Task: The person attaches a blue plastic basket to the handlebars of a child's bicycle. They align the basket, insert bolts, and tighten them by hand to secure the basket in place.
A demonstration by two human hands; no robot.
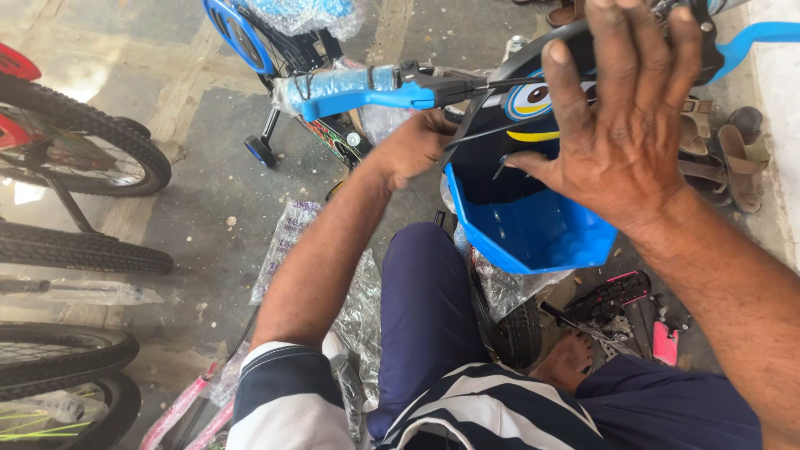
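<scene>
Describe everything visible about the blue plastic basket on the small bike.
The blue plastic front basket is an open, angular tub of glossy moulded plastic, its front panel bearing a cartoon eye. It sits tilted below the blue handlebar. The right hand spreads over its rim; the left hand reaches its far side. Its inside looks empty.

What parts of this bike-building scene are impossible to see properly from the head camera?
- Left hand: its fingers go behind the blue basket, so what they hold is hidden.
- Right hand covers the basket's front panel.
- Blue handlebar: its right end is cut off by the frame edge.
- Small parts on the floor: too small to tell.
</scene>
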